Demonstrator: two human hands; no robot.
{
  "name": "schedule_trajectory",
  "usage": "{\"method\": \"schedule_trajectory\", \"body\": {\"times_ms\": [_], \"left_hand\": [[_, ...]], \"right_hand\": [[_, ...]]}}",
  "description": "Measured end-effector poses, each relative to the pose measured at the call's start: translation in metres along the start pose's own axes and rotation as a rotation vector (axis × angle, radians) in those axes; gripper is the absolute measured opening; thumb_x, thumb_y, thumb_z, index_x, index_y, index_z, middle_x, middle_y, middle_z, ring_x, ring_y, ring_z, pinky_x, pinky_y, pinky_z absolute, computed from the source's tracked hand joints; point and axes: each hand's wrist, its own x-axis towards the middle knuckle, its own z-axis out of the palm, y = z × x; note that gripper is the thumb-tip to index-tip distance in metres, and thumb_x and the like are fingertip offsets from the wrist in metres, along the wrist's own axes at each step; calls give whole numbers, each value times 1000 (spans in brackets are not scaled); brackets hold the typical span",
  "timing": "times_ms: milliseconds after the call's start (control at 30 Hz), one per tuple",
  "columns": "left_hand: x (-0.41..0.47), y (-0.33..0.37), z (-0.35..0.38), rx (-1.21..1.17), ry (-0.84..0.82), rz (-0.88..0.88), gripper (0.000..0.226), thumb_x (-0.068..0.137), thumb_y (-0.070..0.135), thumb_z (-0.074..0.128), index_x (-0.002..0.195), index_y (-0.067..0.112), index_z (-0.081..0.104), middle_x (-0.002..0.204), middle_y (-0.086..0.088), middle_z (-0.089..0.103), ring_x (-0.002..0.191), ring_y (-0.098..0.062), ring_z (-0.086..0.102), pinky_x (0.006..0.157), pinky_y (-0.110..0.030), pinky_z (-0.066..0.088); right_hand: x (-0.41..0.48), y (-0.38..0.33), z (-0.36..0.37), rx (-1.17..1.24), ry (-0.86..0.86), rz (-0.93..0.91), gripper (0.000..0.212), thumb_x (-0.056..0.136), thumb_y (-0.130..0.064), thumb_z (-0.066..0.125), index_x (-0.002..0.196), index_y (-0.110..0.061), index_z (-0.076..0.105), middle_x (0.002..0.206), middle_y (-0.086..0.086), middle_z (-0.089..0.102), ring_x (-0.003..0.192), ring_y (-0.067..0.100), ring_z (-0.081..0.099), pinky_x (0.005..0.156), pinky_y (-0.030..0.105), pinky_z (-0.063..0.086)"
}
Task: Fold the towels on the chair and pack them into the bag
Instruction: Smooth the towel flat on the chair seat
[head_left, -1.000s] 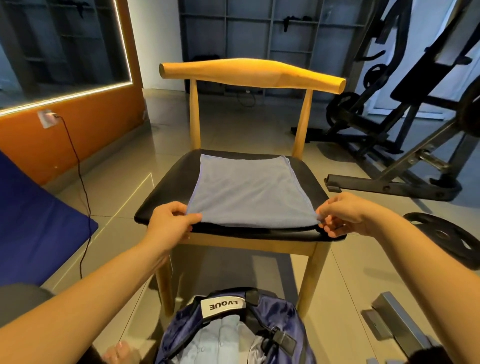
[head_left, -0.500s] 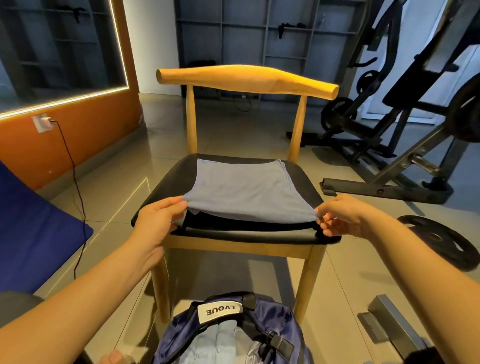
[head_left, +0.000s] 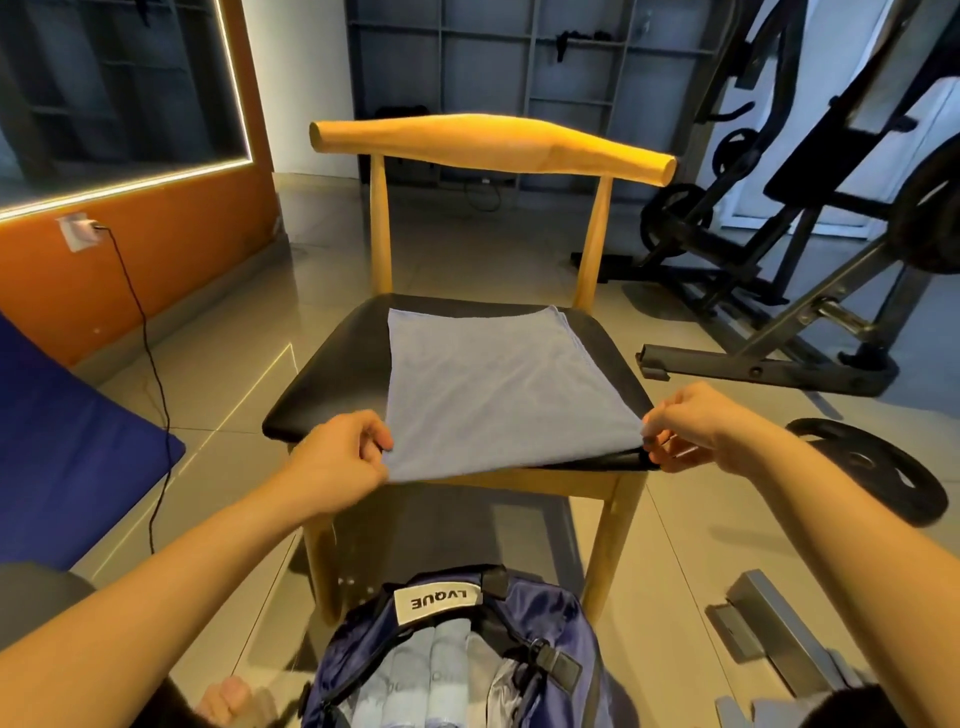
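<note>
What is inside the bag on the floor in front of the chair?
Pale blue folded cloths show in the open bag. Their number and anything beneath them are hidden by its walls and the picture's edge.

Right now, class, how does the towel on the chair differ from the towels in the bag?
The towel on the chair lies spread flat; the towels in the bag are folded and packed side by side. The left hand and right hand pinch the chair towel's near corners; nobody touches the bagged towels. Both are pale blue cloth.
</note>
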Motion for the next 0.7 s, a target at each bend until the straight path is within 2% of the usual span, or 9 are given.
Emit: {"method": "schedule_trajectory", "body": {"times_ms": [33, 100, 200, 300, 400, 500, 600, 700], "left_hand": [[0, 0, 4, -50, -8, -73, 14, 88, 10, 70, 92, 23, 66, 80, -4, 69, 74, -21, 67, 70, -42, 61], [-1, 3, 10, -245, 30, -220, 10, 89, 19, 75, 94, 14, 67, 84, -10, 70, 75, -22, 66, 62, -35, 57], [1, 11, 14, -448, 94, -336, 28, 91, 35, 75, 94, 8, 70, 85, -11, 71, 75, -21, 66, 60, -28, 52], [1, 21, 17, -546, 117, -383, 25, 88, 28, 79, 91, 4, 71, 90, -11, 71, 81, -24, 69, 58, -28, 53], [0, 23, 21, -609, 125, -402, 17, 86, 14, 81, 91, 4, 69, 95, -16, 70, 84, -28, 68, 60, -29, 56], [4, 18, 15, -620, 163, -400, 16, 88, 8, 77, 99, 6, 66, 99, -16, 67, 83, -27, 65, 56, -29, 52], [6, 16, 7, -566, 145, -364, 19, 92, 10, 72, 107, 10, 60, 98, -17, 65, 73, -25, 62, 55, -29, 52], [4, 19, 4, -547, 80, -287, 13, 98, 16, 65, 109, 16, 58, 96, -16, 66, 63, -21, 59, 51, -26, 50]], "right_hand": [[-1, -1, 1, -7, 6, -2, 12, 91, -5, 69, 101, 2, 64, 95, 23, 70, 81, 30, 73, 64, 34, 62], [-3, -2, 2, -14, 9, -2, 13, 91, -5, 69, 101, 2, 65, 94, 22, 71, 81, 30, 73, 62, 33, 61], [-3, -5, 1, -7, 15, 4, 13, 92, -7, 68, 101, 2, 66, 94, 21, 73, 78, 29, 74, 60, 32, 61], [-2, -5, 1, 0, 2, 3, 15, 91, -11, 71, 99, 1, 67, 92, 21, 72, 76, 28, 74, 60, 32, 60], [-1, -2, 1, 32, -6, -12, 14, 93, -7, 70, 101, 3, 66, 91, 23, 71, 72, 27, 72, 57, 31, 60], [0, 0, -4, 61, -44, 25, 12, 93, -1, 67, 104, 3, 64, 92, 25, 69, 73, 29, 70, 63, 35, 62], [-1, -1, -9, 41, -119, 45, 7, 94, 3, 64, 100, 2, 66, 94, 24, 68, 75, 29, 69, 69, 38, 63], [-1, -3, -11, 38, -190, 30, 12, 94, 5, 61, 94, 1, 72, 99, 24, 68, 75, 26, 67, 68, 37, 62]]}}
